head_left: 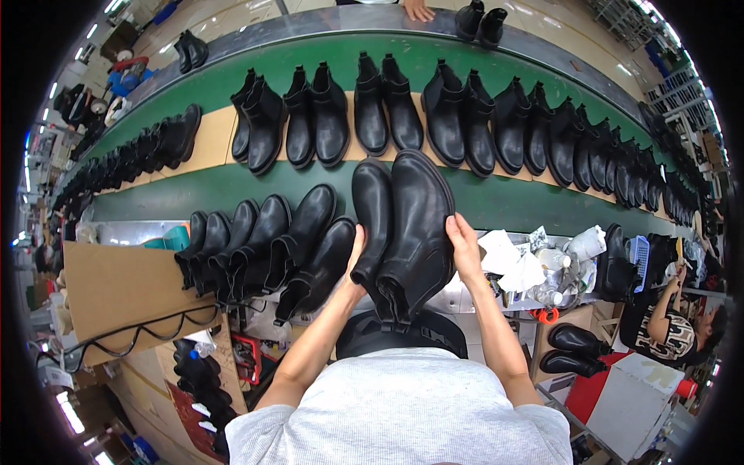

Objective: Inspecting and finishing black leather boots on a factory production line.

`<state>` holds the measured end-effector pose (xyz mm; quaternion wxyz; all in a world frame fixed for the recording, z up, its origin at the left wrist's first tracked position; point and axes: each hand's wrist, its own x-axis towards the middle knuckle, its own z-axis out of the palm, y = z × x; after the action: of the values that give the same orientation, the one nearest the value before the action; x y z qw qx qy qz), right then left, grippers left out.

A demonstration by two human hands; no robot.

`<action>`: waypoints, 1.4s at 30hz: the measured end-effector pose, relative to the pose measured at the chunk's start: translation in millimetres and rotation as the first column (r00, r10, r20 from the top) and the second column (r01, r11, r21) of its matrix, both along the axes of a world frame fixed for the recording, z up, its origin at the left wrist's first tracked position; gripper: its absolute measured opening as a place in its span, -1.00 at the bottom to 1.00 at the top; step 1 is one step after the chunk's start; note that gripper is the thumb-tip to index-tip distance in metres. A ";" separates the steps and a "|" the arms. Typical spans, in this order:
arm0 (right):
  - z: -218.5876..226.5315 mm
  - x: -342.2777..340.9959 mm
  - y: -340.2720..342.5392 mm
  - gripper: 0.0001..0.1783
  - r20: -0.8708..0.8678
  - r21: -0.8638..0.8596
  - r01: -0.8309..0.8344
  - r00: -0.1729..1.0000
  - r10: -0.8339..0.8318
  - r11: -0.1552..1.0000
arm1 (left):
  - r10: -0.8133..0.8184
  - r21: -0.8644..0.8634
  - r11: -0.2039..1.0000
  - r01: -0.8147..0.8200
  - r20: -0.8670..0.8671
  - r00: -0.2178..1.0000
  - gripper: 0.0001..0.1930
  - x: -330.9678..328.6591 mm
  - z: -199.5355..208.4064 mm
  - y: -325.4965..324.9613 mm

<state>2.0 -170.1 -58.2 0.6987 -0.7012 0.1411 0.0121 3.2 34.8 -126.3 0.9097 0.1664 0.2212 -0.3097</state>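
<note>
A pair of black ankle boots is held together in front of my body, toes pointing away from me. My left hand (356,263) presses on the outer side of the left boot (372,209), its fingers partly hidden behind it. Against the outer side of the right boot (421,209) rests my right hand (465,246), thumb and fingers on the leather near the sole. The pull tabs hang toward my waist. Several more black boots (267,225) lean in a row just left of my left hand.
A green conveyor (504,198) carries a long row of boot pairs on cardboard. Papers (511,260) and plastic bottles (552,260) lie right of me; orange-handled scissors (546,315) hang nearby. A cardboard box (124,287) stands left. Another person's hand (418,10) rests across the conveyor; a person sits far right.
</note>
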 end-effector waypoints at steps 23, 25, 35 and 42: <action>-29.6 -0.2 -24.2 -0.33 0.069 -0.353 0.051 0.997 -0.028 0.934 | -0.479 0.882 0.392 -0.261 0.438 0.761 -0.37 38.4 63.9 1.4; 1.8 -1.5 -7.8 -0.39 0.093 -0.331 0.006 0.995 0.026 0.944 | -0.366 0.737 0.561 -0.376 0.628 0.686 -0.38 51.8 122.1 -8.1; 4.0 -14.0 6.6 -0.48 0.113 -0.341 -0.111 0.981 0.158 0.933 | -0.242 0.437 0.896 -0.080 0.630 0.738 -0.63 63.1 113.7 -6.3; -3.3 -16.9 13.6 -0.48 0.121 -0.296 -0.106 0.982 0.147 0.949 | -0.400 0.585 0.810 -0.045 0.606 0.688 -0.61 63.5 124.2 18.0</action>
<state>-14.9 -156.5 -61.5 0.5950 -0.8022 0.0463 -0.0136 66.6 52.8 -2.1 0.7971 0.5505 -0.0813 -0.2345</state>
